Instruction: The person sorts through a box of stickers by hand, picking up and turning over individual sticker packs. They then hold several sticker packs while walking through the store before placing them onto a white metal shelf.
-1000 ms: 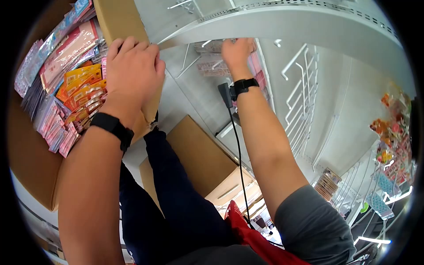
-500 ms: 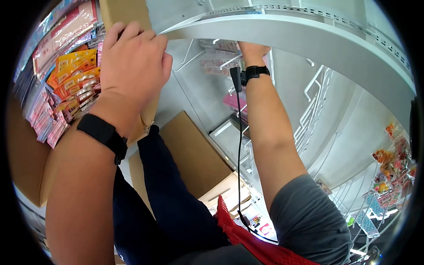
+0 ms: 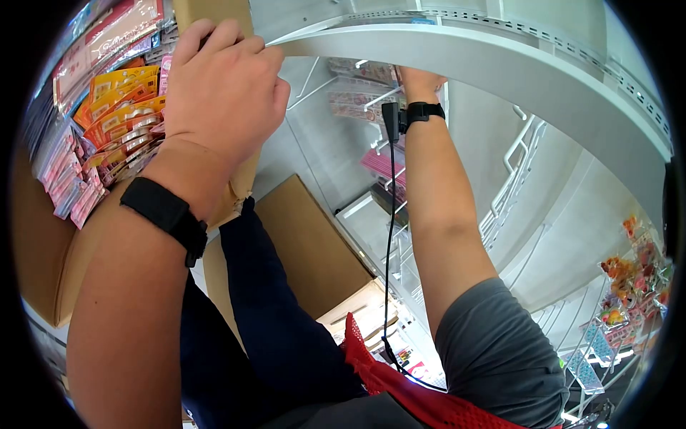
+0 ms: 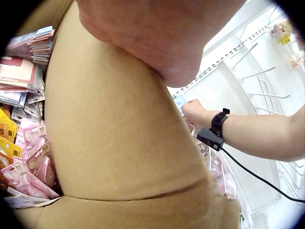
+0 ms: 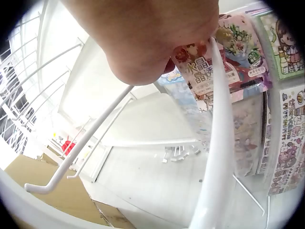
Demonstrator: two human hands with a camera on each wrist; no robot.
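Note:
My left hand (image 3: 227,89) grips the upper edge of an open cardboard box (image 3: 246,154), fingers bent over its wall. Yellow-orange packets (image 3: 125,107) and pink packets (image 4: 35,164) fill the box beside that hand. Under and behind a white shelf rim, my right hand (image 3: 423,80) reaches in among hanging goods, its fingertips mostly hidden. In the right wrist view, a tilted sticker packet (image 5: 198,78) with flowers and large lettering comes out from under the right hand, which pinches it near its top. A white hook (image 5: 219,138) runs up in front of this packet.
A curved white shelf edge (image 3: 457,46) crosses above the right forearm. Bare hooks (image 3: 511,164) stick out to the right. Other sticker sheets (image 5: 290,138) hang close by. Below stands another cardboard box (image 3: 304,243); a black cable (image 3: 390,250) trails from the right wrist.
The right hand has moved right and farther behind the shelf rim, which now hides more of it. The left hand stays on the box edge while the head view has shifted.

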